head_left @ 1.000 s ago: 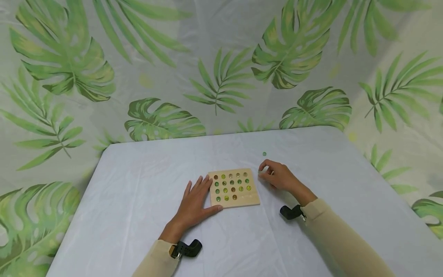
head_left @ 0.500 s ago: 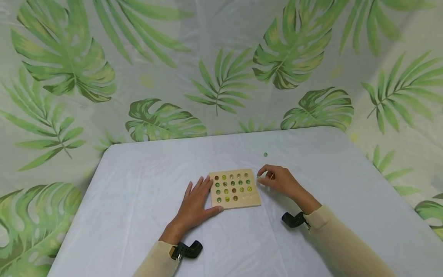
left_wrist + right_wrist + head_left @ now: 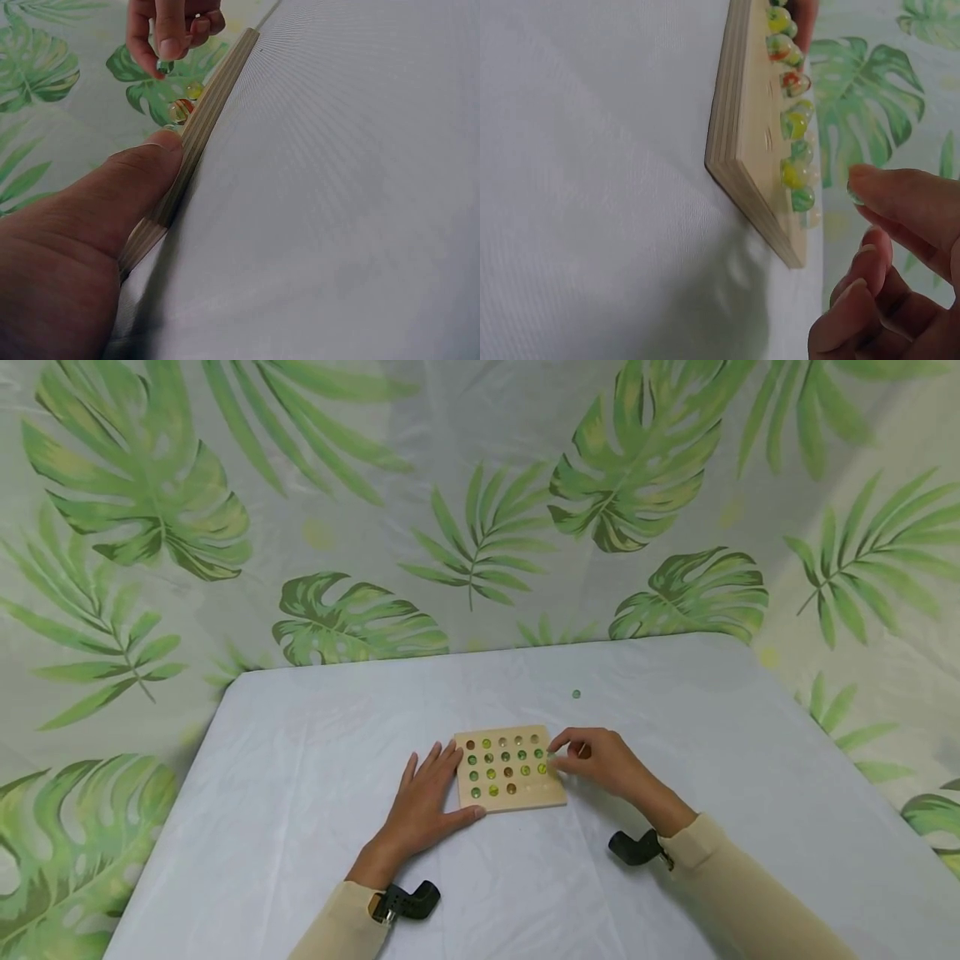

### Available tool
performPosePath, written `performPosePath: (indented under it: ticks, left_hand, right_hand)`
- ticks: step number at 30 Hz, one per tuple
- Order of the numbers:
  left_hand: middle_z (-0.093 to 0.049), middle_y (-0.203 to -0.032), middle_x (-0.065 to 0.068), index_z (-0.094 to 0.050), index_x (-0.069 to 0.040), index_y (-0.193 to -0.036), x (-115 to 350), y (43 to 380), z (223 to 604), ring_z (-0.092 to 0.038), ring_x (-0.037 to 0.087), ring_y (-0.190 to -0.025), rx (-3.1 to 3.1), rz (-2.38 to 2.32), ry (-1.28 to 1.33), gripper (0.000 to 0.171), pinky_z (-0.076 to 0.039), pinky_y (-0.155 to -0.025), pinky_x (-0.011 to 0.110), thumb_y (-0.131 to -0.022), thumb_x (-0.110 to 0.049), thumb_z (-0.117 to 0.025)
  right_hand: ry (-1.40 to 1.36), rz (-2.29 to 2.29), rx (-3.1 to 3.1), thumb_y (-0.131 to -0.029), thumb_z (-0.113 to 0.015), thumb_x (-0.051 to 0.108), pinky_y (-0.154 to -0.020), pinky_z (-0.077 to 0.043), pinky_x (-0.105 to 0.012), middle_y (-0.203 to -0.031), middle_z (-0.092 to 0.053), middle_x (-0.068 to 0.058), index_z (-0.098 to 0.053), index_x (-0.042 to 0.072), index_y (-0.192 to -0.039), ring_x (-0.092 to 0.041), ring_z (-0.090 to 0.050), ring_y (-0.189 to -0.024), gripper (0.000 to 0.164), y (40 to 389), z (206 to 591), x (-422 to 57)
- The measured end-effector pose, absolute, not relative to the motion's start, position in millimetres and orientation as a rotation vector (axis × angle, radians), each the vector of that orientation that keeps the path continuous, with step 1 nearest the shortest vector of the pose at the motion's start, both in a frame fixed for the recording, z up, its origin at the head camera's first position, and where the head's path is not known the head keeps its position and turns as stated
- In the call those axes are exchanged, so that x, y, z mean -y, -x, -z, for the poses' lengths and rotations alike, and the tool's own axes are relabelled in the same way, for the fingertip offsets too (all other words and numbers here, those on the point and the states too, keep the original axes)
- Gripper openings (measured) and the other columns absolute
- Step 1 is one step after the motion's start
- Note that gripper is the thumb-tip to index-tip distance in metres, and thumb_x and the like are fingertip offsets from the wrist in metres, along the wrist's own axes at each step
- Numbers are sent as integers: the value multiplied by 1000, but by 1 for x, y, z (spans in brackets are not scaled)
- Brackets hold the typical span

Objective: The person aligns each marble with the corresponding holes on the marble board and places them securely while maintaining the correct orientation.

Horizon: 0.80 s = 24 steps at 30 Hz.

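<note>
A wooden board with rows of glass marbles set in hollows lies on the table. Along its left edge rests my left hand, fingers spread and straight, the thumb against the front edge. Just over the board's right edge, my right hand pinches a green marble between thumb and index finger. In the right wrist view only a sliver of this marble shows below the fingertip. The front row holds marbles at its left, and bare hollows lie at its right end.
A single loose green marble lies on the white tablecloth behind the board, to the right. A leaf-patterned curtain hangs behind the table. Small black cameras are strapped to both wrists.
My right hand has moved left and slightly toward the front, from beside the board to over its right edge, with the marble still pinched. My left hand stays in place.
</note>
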<state>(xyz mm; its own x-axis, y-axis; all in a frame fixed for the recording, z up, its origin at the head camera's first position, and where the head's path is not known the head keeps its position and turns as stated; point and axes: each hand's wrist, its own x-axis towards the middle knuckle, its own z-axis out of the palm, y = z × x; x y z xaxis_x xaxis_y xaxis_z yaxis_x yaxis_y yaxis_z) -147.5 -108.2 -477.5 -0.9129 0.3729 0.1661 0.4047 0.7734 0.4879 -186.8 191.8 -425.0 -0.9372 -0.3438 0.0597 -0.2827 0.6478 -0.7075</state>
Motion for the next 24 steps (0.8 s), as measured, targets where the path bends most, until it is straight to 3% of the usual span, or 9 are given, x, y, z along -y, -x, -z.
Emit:
performPosePath:
  ticks: [9, 18, 24]
  left_hand:
    - [-24, -158, 6, -29, -8, -152, 109, 147, 478, -15, 25, -147, 2894, 822, 639, 95, -1, -118, 47, -82, -61, -65]
    - [-25, -158, 7, -30, -8, -152, 109, 148, 477, -16, 26, -147, 2883, 811, 640, 95, -2, -118, 47, -82, -60, -66]
    - [-24, -158, 6, -29, -9, -152, 108, 148, 478, -16, 24, -147, 2896, 811, 632, 95, -1, -118, 47, -82, -61, -65]
  right_hand:
    - [573, 1201, -2728, -86, -74, 21, -48, -41, -25, -70, -56, 3, -73, 18, -95, -14, -51, -60, 10, 181, 427, -184]
    - [613, 1173, -2730, -83, -76, 18, -56, -44, -25, -70, -57, 6, -75, 17, -94, -14, -53, -65, 11, 177, 430, -176]
    - [631, 1170, -2714, -83, -77, 17, -54, -43, -24, -69, -57, 6, -76, 16, -95, -12, -52, -63, 13, 177, 433, -175]
